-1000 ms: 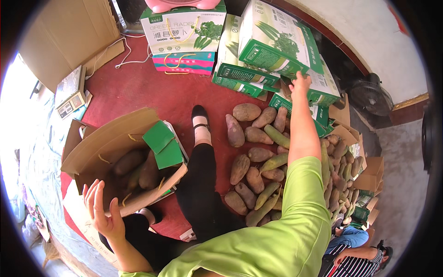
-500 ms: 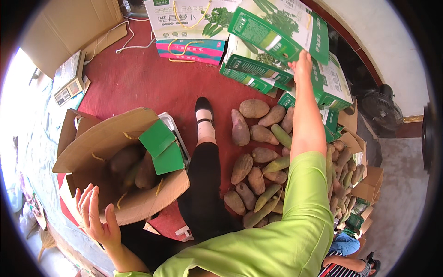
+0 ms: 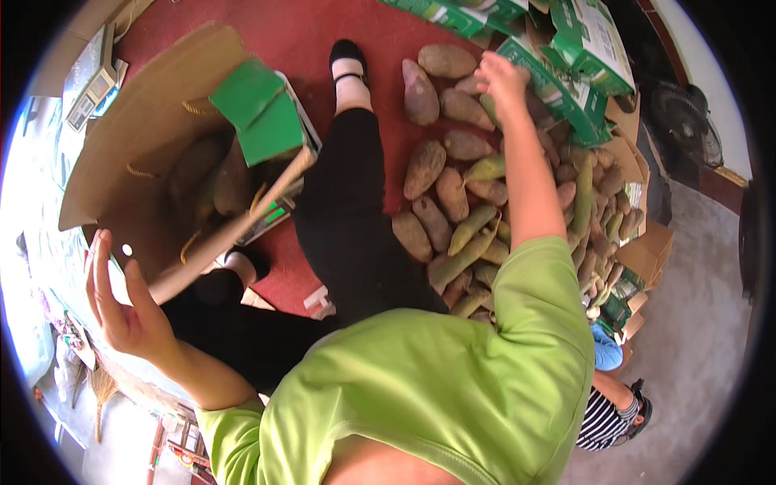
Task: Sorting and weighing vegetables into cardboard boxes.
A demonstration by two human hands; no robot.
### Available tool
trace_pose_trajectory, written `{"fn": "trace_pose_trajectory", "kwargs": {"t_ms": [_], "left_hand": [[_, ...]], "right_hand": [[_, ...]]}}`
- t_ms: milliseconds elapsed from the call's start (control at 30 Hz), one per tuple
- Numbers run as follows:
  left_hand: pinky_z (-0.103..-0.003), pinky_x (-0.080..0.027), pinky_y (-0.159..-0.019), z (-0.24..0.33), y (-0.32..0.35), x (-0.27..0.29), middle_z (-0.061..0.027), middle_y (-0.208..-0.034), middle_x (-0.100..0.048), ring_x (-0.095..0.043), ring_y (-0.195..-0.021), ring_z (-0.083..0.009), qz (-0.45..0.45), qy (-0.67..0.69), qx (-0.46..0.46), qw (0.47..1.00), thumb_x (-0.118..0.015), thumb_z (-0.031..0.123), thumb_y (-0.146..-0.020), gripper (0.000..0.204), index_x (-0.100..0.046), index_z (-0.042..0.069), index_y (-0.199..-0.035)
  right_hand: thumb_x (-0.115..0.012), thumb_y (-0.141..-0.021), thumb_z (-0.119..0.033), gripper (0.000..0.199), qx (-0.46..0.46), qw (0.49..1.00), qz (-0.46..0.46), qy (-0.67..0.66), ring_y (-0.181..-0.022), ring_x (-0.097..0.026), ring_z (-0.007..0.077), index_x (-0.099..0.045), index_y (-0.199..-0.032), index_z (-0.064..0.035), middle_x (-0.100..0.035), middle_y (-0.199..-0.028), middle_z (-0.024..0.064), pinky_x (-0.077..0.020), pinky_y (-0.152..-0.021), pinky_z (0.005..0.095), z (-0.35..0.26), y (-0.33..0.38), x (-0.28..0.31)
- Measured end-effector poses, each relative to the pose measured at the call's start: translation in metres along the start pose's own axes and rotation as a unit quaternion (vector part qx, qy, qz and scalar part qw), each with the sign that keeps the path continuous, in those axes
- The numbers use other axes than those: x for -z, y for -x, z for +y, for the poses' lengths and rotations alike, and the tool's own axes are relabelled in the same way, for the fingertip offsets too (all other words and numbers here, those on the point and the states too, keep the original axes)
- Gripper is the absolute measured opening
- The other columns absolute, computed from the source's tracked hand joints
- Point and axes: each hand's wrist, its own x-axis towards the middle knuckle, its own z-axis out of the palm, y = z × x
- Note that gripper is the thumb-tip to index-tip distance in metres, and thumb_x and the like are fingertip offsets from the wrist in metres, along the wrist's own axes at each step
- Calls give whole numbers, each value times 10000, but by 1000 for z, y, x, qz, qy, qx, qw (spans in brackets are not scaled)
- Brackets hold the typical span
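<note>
My left hand (image 3: 128,315) is at the near left corner of an open cardboard box (image 3: 133,145), fingers stretched out and apart. Its thumb lies close to the box's near flap; whether it touches I cannot tell. Several dark, earthy radishes (image 3: 230,182) lie in the shadow inside the box, and two green flaps (image 3: 263,113) fold over its right side. My right hand (image 3: 505,85), somewhat blurred, hangs above the radish pile (image 3: 453,194) with fingers apart and nothing visible in them. Beside it leans a green-and-white carton (image 3: 562,93).
More green-and-white cartons (image 3: 594,48) stand at the far right. A larger heap of radishes (image 3: 602,202) lies beyond my right arm. A black fan (image 3: 687,125) stands by the wall. A person in a striped top (image 3: 606,416) is at the lower right. A scale (image 3: 93,85) sits far left.
My right hand has let go of the green-and-white carton and come nearer, over the radishes. The view has shifted, so things sit higher in the picture. The box's near flap appears more upright.
</note>
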Motion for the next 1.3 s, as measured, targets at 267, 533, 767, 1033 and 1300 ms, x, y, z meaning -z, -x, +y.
{"fn": "trace_pose_trajectory", "kwargs": {"t_ms": [267, 533, 767, 1033, 1300], "left_hand": [[-275, -490, -841, -22, 14, 19, -84, -1061, -653, -604, -953, -160, 94, -27, 112, 989, -608, 0, -845, 223, -650, 0, -1065], [-283, -447, -853, -57, 40, 44, -88, -1044, -651, -589, -946, -162, 123, 2, 186, 975, -613, 63, -862, 213, -664, 29, -1066], [-291, -420, -909, -79, 52, 43, -96, -1040, -657, -584, -1011, -175, 106, 13, 258, 960, -659, 151, -839, 225, -684, 57, -1042], [-279, -421, -888, -81, 55, 48, -54, -980, -674, -591, -962, -139, 108, 130, 328, 930, -664, 278, -838, 268, -696, 103, -1039], [-254, -427, -852, -82, 52, 44, -32, -932, -669, -587, -921, -109, 122, 216, 336, 909, -673, 219, -836, 248, -693, 77, -1039]], "right_hand": [[-656, -788, -158, 286, -7, 966, -40, 254, -808, -612, 269, -628, -1047, -42, -648, -880, 123, -483, -769, 358, 158, 198, 45], [-741, -701, -238, 530, -19, 765, -160, 623, -1186, -406, 295, -541, -1187, -165, -409, -1314, 63, -414, -912, 435, 145, 319, 49], [-721, -723, -232, 494, -14, 682, -187, 707, -1180, -414, 261, -536, -1181, -219, -420, -1288, 28, -417, -900, 433, 172, 311, 53], [-646, -786, -147, 397, 19, 754, -164, 635, -1063, -527, 287, -553, -1167, -212, -492, -1250, 34, -456, -859, 402, 171, 308, 77], [-568, -841, -81, 287, 106, 870, 27, 481, -966, -584, 294, -581, -1127, -97, -599, -1090, 111, -467, -820, 389, 153, 257, 91]]}}
